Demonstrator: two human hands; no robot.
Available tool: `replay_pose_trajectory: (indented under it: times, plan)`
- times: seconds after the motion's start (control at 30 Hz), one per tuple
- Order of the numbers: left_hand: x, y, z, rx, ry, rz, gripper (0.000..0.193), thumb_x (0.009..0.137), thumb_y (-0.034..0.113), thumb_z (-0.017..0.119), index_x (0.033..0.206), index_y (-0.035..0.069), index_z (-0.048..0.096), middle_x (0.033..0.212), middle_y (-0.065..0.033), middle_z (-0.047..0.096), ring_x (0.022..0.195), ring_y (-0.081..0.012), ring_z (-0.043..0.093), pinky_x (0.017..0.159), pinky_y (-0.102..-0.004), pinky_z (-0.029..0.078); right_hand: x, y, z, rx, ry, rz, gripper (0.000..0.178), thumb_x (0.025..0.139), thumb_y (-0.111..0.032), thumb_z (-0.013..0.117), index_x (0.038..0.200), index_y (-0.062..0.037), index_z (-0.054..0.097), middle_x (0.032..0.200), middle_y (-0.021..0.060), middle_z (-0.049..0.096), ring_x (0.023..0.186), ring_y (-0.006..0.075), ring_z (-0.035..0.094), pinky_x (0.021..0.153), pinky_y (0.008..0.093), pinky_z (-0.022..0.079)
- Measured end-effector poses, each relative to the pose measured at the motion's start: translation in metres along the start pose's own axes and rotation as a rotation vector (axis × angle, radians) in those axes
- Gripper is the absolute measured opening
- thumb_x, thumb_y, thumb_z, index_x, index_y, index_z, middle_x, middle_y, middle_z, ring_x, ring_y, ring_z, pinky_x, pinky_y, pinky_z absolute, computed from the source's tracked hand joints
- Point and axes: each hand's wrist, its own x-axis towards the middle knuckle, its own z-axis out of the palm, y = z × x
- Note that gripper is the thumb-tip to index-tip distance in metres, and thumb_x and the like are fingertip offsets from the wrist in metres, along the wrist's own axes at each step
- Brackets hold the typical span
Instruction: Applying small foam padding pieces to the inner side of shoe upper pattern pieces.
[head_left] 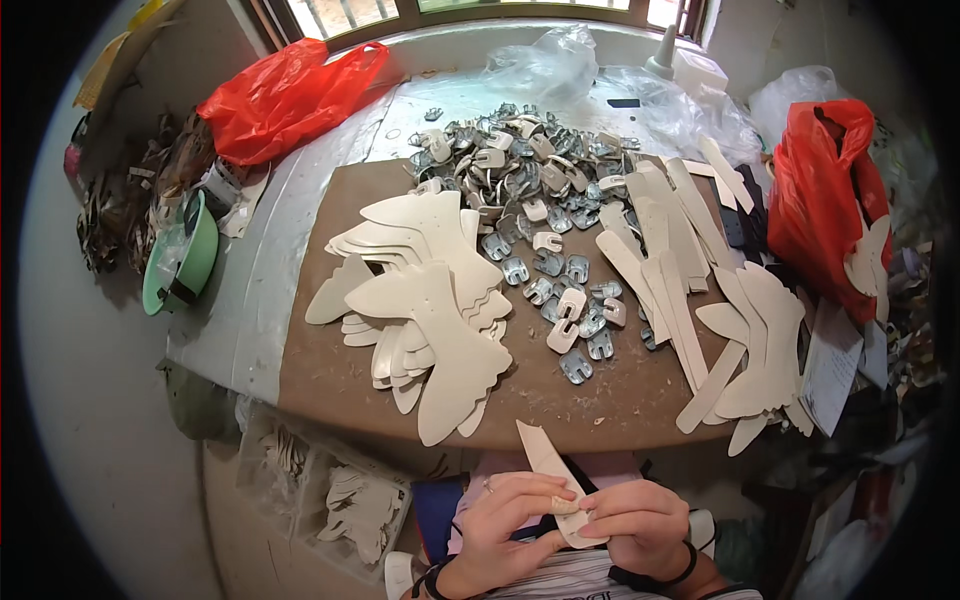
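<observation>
Close to my body, below the table's front edge, both hands hold one cream strip (543,456) with a slanted free end. My left hand (508,528) pinches it from the left, fingers over the top and thumb near its lower end. My right hand (640,522) grips the lower end from the right, fingertips pressed on the strip. A small cream piece beneath my left fingertips is partly hidden. Beyond my hands lies a heap of metal and cream clips (530,170), with several loose clips (576,367) nearer me.
Curved cream cut pieces (430,340) are stacked on the brown table cover (600,410), left of the clips. Long cream strips (668,290) and more curved pieces (765,345) lie right. Red bags (285,100) flank the table. Bins of pieces (355,515) stand lower left.
</observation>
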Motion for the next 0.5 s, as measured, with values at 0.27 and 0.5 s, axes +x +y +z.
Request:
replay_pose_trajectory:
  times: [0.27,0.5]
  plan:
    - [-0.009,0.0,-0.001,-0.071,0.087,0.117,0.019,0.066,0.004,0.08,0.081,0.007,0.07,0.089,-0.0037,0.07,0.085,-0.0196,0.067,0.072,-0.0299,0.045,0.003,-0.004,0.006,0.006,-0.075,0.036,0.022,0.067,0.014,0.065,0.076,-0.0061,0.07,0.079,0.0073,0.066,0.072,0.0207,0.069,0.066,0.0278,0.057]
    - [0.034,-0.013,-0.03,0.234,0.199,-0.086,0.027,0.067,0.014,0.082,0.086,0.002,0.066,0.087,-0.0102,0.066,0.081,-0.025,0.063,0.069,-0.0339,0.05,-0.009,0.006,0.003,0.306,-0.045,0.305,0.017,0.07,0.015,0.069,0.078,0.0008,0.067,0.08,0.0125,0.064,0.072,0.0206,0.068,0.065,0.0291,0.057]
